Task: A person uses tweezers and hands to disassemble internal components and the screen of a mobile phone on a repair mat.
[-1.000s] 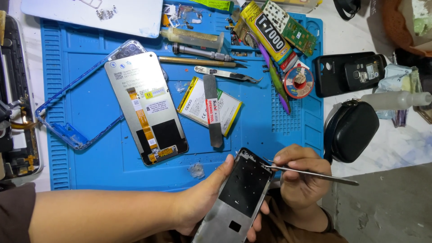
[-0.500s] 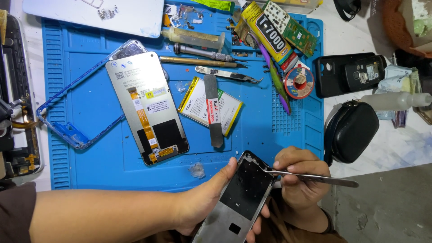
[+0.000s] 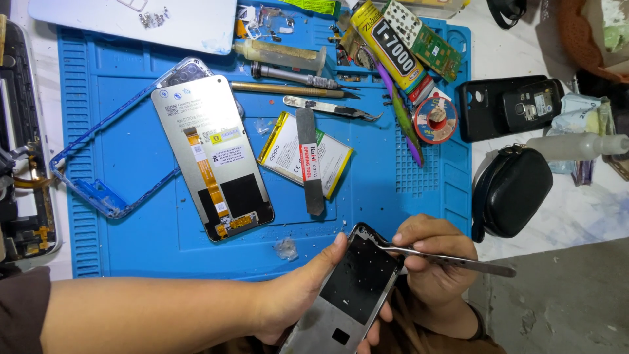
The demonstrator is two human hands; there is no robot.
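Phone frame [image 3: 350, 288], grey with a dark panel, sits tilted in your left hand [image 3: 298, 298], thumb along its edge, at the near rim of the blue mat [image 3: 131, 249]. Your right hand [image 3: 436, 262], just beside it, pinches metal tweezers [image 3: 452, 260] whose tip touches the frame's top corner. Beyond your hands lie a screen panel [image 3: 213, 157] and a battery [image 3: 304, 154].

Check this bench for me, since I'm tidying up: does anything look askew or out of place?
Yes. A flat opening tool lies across the battery, and a crumpled scrap sits loose on the blue mat. Tools crowd its far edge.
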